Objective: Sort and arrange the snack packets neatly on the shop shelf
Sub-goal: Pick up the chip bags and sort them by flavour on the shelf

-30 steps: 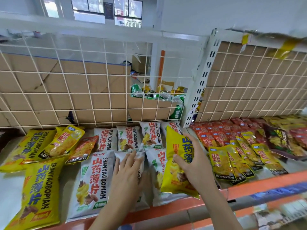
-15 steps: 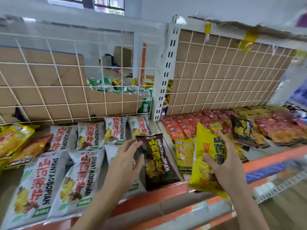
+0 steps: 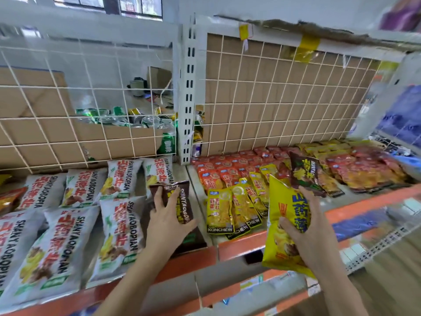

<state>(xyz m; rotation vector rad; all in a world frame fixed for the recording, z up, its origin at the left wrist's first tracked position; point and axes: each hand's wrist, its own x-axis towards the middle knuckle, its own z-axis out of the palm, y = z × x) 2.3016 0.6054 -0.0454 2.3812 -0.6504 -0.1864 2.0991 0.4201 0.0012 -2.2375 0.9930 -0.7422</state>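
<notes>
1. Found nearest: right hand (image 3: 312, 233) wrapped round a yellow snack packet (image 3: 288, 215), thumb across its front, other fingers round its far edge. Held upright just in front of the orange shelf lip (image 3: 237, 248) of the right bay.
2. Logged left hand (image 3: 169, 224) gripping a brown snack packet (image 3: 182, 201), fingers curled over its upper part, thumb at its right edge. Located at the right end of the left bay, just beside the white SHANYAOBOPIAN packets (image 3: 118, 226).
3. Counted the white SHANYAOBOPIAN packets flat in rows across the left bay, printed faces up.
4. Noted small yellow KONCHEW packets (image 3: 219, 210) overlapping in a line at the front of the right bay, between the two hands.
5. Recorded a second brown packet (image 3: 304, 175) lying tilted on top of red packets (image 3: 227, 172), beyond the yellow snack packet.
6. Listed a white slotted upright (image 3: 188, 87) between the bays, and a wire mesh back (image 3: 273, 99) with cardboard behind.
7. Spotted drink cans (image 3: 145, 120) through the left mesh, farthest back.
</notes>
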